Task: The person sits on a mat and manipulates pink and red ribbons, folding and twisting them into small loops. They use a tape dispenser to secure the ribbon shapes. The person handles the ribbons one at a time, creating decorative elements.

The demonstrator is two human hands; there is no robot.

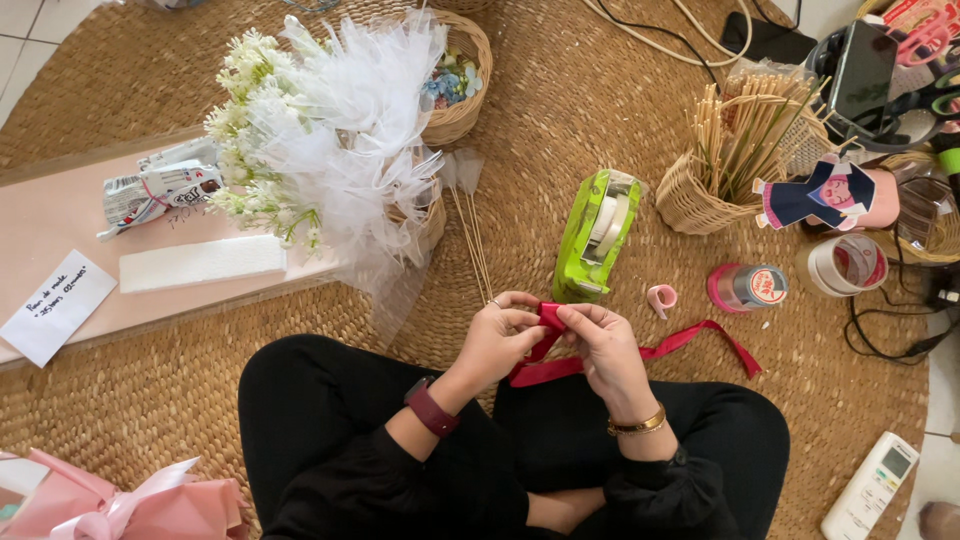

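Seen from above, a person sits cross-legged in black clothes on a woven straw mat (600, 90). Both hands meet just above the lap: the left hand (500, 335), with a maroon watch on the wrist, and the right hand (600, 345), with a gold bangle, each pinch a folded red ribbon (552, 316) between thumb and fingertips, holding the fold tight so it keeps its shape. The ribbon's loose tail trails right across the mat, past the knee. Just beyond the hands stands a lime-green tape dispenser (596, 235), within easy reach, and a small pink tape roll (661, 298) lies beside it. Further right sit a red-and-pink tape roll (747, 287), a wide roll of clear tape (844, 264), and a wicker basket of wooden sticks (722, 160). To the left, a white tulle and flower bouquet (330, 130) leans over a pale pink board (60, 220) carrying a white foam strip (202, 262). Thin skewers (472, 240) lie between the bouquet and the dispenser. Nothing blocks the hands.
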